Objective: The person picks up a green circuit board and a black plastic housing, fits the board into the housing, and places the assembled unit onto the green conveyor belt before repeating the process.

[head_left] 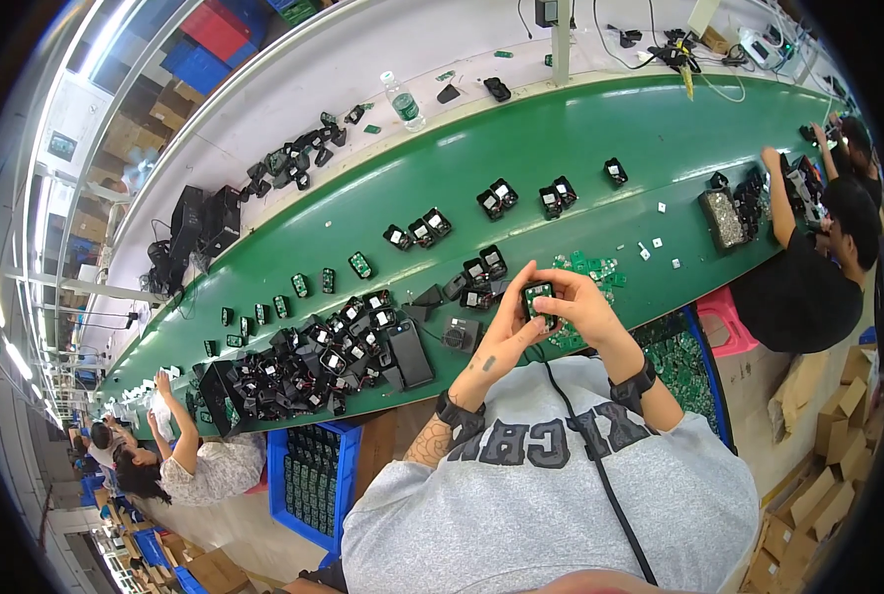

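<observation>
A small black plastic housing with a green circuit board (538, 294) in it is held up over the green bench. My left hand (504, 325) wraps round its left side. From the right, my right hand (584, 305) grips the same housing, its thumb lying on the board. Loose green circuit boards (592, 265) are scattered on the bench just beyond my right hand. Black housings (483, 265) with white labels stand close to my left hand, beside a grey-black box (460, 334).
A large heap of black housings (313, 346) and a black case (411, 354) lie to the left. Housings stand in a row along the green bench (521, 139). Below are blue crates (275, 475) of boards. A bottle (402, 102) stands behind; co-workers (803, 257) sit at both sides.
</observation>
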A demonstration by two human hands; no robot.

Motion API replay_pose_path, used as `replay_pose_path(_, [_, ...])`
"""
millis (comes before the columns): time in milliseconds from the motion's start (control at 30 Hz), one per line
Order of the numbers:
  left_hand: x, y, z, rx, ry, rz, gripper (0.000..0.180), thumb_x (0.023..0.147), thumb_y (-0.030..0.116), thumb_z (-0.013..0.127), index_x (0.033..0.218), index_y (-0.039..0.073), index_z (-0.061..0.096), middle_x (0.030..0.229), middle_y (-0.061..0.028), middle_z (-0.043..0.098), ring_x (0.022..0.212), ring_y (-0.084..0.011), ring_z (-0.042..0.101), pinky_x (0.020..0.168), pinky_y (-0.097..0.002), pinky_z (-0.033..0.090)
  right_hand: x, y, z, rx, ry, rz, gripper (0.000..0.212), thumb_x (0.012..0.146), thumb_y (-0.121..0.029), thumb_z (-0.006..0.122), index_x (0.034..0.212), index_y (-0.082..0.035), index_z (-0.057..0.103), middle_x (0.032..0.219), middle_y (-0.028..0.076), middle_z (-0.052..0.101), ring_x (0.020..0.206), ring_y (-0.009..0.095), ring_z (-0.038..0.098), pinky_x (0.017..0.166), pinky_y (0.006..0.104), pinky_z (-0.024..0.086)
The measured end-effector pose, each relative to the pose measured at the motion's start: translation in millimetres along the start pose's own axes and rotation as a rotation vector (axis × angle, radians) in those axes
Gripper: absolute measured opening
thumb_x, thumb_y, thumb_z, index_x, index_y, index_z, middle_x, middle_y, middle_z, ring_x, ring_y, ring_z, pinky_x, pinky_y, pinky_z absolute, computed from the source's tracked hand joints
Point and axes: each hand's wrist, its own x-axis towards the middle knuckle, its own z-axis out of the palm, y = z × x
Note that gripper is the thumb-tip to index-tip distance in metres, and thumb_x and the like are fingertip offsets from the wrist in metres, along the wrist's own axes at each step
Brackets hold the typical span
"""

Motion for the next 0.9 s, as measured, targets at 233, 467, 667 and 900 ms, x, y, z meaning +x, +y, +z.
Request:
replay_pose_path(233, [3.4, 3.2, -3.5, 0.028, 0.003, 0.000, 0.067, 0.093, -0.005, 0.046, 0.150, 0.016, 0.019, 0.138, -0.0086, 0.036, 0.127, -0.0215, 0.042, 0.101, -0.0391, 0.046, -1.2, 2.7, 6.3, 0.019, 0.037, -0.042, 0.045, 0.084, -0.007, 0.069, 0.125, 0.003, 0.055, 0.104, 0.004, 0.065, 0.089, 0.008, 0.060, 0.077, 0.0242, 0.050])
replay_pose_path(467, [6.8, 3.6, -5.1, 0.062, -0.033, 0.016, 0.071, 0.090, -0.009, 0.045, 0.151, 0.013, 0.015, 0.140, -0.0097, 0.034, 0.127, -0.0215, 0.041, 0.102, -0.0381, 0.045, 3.1, 3.1, 2.4, 0.020, 0.071, 0.002, 0.044, 0.083, -0.007, 0.070, 0.123, 0.002, 0.056, 0.107, 0.005, 0.065, 0.092, 0.010, 0.061, 0.079, 0.0254, 0.051])
replay_pose_path(667, [8.0, 8.4, -6.8, 0.136, -0.061, 0.013, 0.071, 0.089, -0.011, 0.041, 0.151, 0.013, 0.015, 0.140, -0.0102, 0.034, 0.127, -0.0215, 0.042, 0.101, -0.0376, 0.046, 5.3, -1.1, 2.3, -0.025, 0.024, -0.026, 0.042, 0.082, -0.005, 0.069, 0.121, 0.003, 0.056, 0.106, 0.007, 0.065, 0.093, 0.011, 0.062, 0.080, 0.0258, 0.051])
replay_pose_path(900, [12.0, 0.3, -4.8, 0.180, 0.026, 0.043, 0.061, 0.090, -0.010, 0.044, 0.145, 0.012, 0.028, 0.134, -0.0071, 0.040, 0.122, -0.0193, 0.046, 0.097, -0.0366, 0.048, 10.4, 0.0, 1.5, 0.007, -0.003, -0.073, 0.037, 0.082, -0.001, 0.068, 0.117, 0.001, 0.055, 0.104, 0.007, 0.064, 0.091, 0.012, 0.062, 0.078, 0.0269, 0.052])
